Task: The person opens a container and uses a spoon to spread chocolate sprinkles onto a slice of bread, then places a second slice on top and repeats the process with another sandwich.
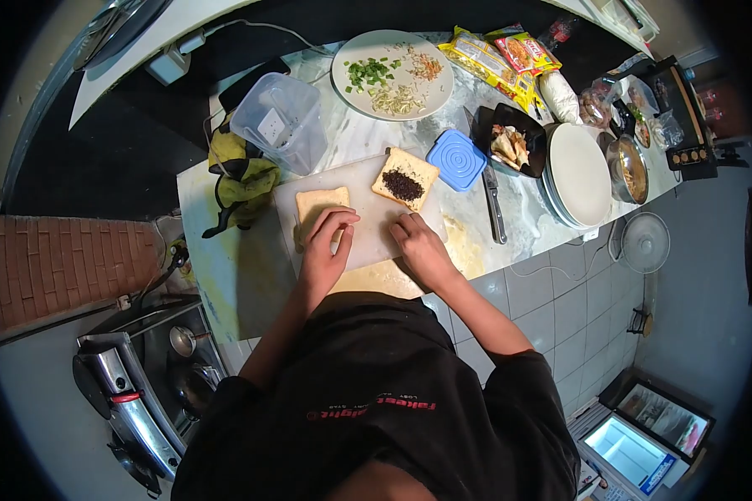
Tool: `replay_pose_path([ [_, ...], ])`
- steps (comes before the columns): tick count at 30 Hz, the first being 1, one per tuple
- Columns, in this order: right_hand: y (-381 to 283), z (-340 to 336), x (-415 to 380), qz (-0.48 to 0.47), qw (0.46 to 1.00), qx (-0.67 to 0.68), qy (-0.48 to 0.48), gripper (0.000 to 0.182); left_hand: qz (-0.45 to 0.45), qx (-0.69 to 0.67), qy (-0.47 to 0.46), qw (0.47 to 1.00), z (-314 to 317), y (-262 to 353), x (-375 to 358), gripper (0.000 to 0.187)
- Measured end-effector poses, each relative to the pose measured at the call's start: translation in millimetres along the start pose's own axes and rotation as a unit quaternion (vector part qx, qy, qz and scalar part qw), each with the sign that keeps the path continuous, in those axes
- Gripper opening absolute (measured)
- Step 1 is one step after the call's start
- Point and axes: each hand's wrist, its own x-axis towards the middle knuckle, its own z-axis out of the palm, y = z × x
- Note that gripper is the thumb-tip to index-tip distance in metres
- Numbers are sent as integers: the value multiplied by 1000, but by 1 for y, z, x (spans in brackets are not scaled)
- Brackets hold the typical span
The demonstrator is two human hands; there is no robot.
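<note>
- One marbled counter (pixel 526 250) spans the scene, with a tiled floor beyond its right side.
- One pale cutting board (pixel 368 242) lies near the counter's near edge, around the middle.
- One round plate (pixel 351 93) sits at the far side, bearing three chopped heaps: green, pale, and orange-pink.
- One stack of plates (pixel 580 177) stands at the right; its exact number is unclear.
- One clear plastic tub (pixel 305 138), far left of the board, stands by one yellow-and-black cloth (pixel 255 188).
- Two hands reach in from the near side. The left hand (pixel 330 242) is loosely curved, thumb apart from fingers, over the right part of the plain slice. The right hand (pixel 419 242) is curled just beside the near edge of the topped slice; whether it pinches anything cannot be told.
- One black bowl (pixel 530 125) of browned pieces sits left of the stack.
- Two square bread slices lie on the board, both pale with tan crusts: the plain slice (pixel 313 203) at left, and the topped slice (pixel 419 167) at right, bearing one dark, crumbly patch (pixel 402 185).
- One blue lid (pixel 456 160) and one black-handled knife (pixel 496 209) lie right of the board.
</note>
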Motion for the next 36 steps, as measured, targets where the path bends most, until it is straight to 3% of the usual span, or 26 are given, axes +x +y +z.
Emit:
replay_pose_path([
  [14, 10, 2, 4, -47, 998, -43, -22, 21, -2, -15, 10, 1000, 0, -2, 1, 16],
  [16, 11, 3, 9, 23, 993, 107, 46, 18, -5, -6, 11, 1000, -2, -2, 0, 16],
  [17, 14, 1, 11, 22, 993, 108, 45, 18, -6, 2, 9, 1000, -3, -2, 0, 16],
  [19, 20, -20, 25, 124, 955, 268, 28, 12, -7, -2, 12, 1000, -3, -3, -1, 16],
  [22, 39, -23, 46, 200, 903, 370, 89, 12, -5, -7, 15, 1000, -2, -1, 0, 16],
  [26, 50, -28, 64, 188, 933, 277, 129, 15, -5, -9, 11, 1000, -2, 0, 2, 16],
  [28, 53, -23, 67, 129, 965, 187, 133, 15, -11, -6, 13, 1000, -5, 0, 3, 16],
  [36, 34, -39, 52, 108, 974, 161, 114, 21, -6, 7, 28, 1000, -8, -4, 0, 17],
])
